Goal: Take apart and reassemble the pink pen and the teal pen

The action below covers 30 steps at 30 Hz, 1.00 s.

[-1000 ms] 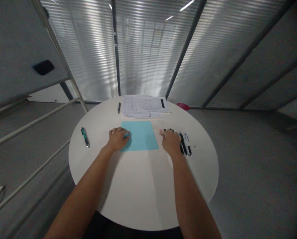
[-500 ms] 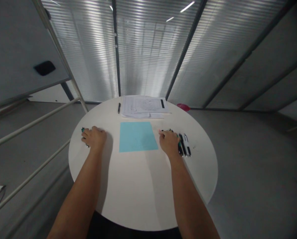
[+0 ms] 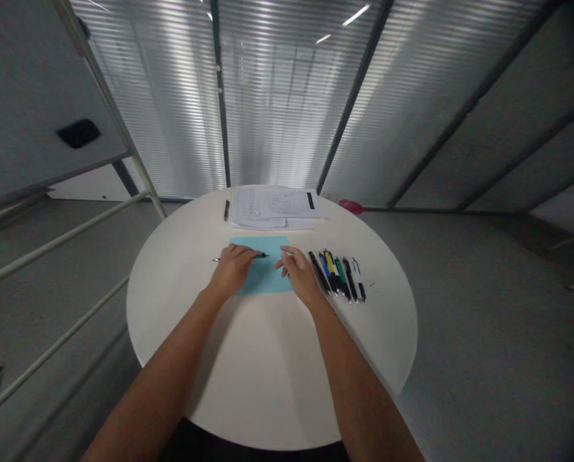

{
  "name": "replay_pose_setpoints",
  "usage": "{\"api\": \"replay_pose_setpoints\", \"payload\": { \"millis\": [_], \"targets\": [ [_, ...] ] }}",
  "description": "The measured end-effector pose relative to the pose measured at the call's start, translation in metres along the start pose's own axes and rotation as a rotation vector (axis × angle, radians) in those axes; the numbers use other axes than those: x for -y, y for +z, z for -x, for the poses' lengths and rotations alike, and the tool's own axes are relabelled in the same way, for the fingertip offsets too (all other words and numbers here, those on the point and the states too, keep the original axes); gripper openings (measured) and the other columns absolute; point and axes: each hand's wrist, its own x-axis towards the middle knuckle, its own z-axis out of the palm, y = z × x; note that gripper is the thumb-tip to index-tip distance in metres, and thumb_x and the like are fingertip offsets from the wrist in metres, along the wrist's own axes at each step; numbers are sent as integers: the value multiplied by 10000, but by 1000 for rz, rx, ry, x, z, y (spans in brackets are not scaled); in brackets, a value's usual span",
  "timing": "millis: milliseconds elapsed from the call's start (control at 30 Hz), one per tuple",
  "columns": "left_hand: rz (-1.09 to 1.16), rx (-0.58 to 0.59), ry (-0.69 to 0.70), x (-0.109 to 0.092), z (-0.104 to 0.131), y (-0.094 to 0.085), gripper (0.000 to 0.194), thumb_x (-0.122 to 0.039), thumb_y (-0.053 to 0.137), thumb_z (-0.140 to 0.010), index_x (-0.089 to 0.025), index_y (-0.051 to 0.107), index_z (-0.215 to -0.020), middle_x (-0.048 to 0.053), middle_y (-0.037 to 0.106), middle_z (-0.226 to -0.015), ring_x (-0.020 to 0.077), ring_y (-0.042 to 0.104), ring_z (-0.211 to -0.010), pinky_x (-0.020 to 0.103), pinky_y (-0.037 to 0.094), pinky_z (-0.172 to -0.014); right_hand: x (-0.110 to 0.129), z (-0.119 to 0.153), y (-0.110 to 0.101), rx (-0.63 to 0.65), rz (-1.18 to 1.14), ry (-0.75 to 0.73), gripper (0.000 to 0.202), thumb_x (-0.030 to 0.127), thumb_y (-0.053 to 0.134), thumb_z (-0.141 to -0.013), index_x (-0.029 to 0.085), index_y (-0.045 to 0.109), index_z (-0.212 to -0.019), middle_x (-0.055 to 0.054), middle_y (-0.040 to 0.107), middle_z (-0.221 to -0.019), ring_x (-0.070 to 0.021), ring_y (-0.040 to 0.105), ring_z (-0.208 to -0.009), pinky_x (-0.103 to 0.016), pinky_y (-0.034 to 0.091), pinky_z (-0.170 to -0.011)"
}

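My left hand [image 3: 233,268] is closed around a pen [image 3: 261,255] above the left part of a light blue sheet [image 3: 266,280]. The pen lies crosswise, its green and dark end sticking out to the right and a silvery end to the left. My right hand [image 3: 300,274] is over the sheet's right edge with its fingers apart and nothing visible in them. A short gap separates its fingertips from the pen. Just right of that hand, several pens [image 3: 343,276] with black, blue, yellow, green and white bodies lie side by side.
All this is on a round white table [image 3: 262,378]. Printed papers [image 3: 272,206] lie at its far side, with a dark pen [image 3: 226,210] beside them. A pale metal rail frame [image 3: 70,240] stands to the left. Behind the table is a ribbed glass partition [image 3: 277,109].
My left hand has moved right from the table's left side to the blue sheet, bringing the pen along. My right hand has left the pen row and moved left to the sheet.
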Motion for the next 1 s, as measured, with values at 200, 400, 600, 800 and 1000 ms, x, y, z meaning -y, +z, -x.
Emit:
{"api": "replay_pose_setpoints", "payload": {
  "millis": [200, 400, 600, 800, 1000],
  "targets": [
    [180, -11, 129, -20, 3, 12, 270, -330, 479, -914, -214, 666, -1071, 83, 698, -994, 207, 589, -944, 399, 436, -899, 6, 4, 7, 91, -99, 61, 290, 474, 503, -858, 212, 628, -850, 23, 631, -627, -96, 502, -523, -262, 401, -640],
    [169, -67, 80, -10, 3, 1, 315, -359, 519, -887, -197, 644, -1127, 98, 675, -1061, 222, 569, -1025, 398, 436, -933, -4, 1, 10, 59, -294, 118, 344, 546, 547, -813, 206, 569, -766, -10, 690, -722, -94, 519, -521, -223, 343, -491],
    [409, -119, -254, 1, 2, -11, 325, -424, 535, -856, -189, 680, -1028, 66, 698, -913, 174, 608, -787, 323, 480, -780, -12, -8, -5, -96, -510, 204, 353, 540, 623, -750, 195, 568, -806, -43, 708, -806, -110, 574, -595, -209, 346, -466],
    [819, -175, -351, 2, 0, -5, 357, -453, 554, -829, -152, 691, -964, 9, 614, -679, 102, 487, -571, 243, 408, -571, -13, -9, -8, -83, -616, 242, 306, 461, 683, -706, 199, 618, -851, 32, 597, -632, -81, 481, -503, -205, 331, -449],
    [965, -190, -373, 5, 0, -2, 331, -430, 594, -813, -152, 709, -951, -7, 558, -646, 82, 452, -546, 229, 359, -540, -7, -7, -8, -60, -715, 250, 309, 467, 639, -751, 183, 633, -875, 42, 529, -580, -73, 435, -468, -211, 329, -448]
  ]
}}
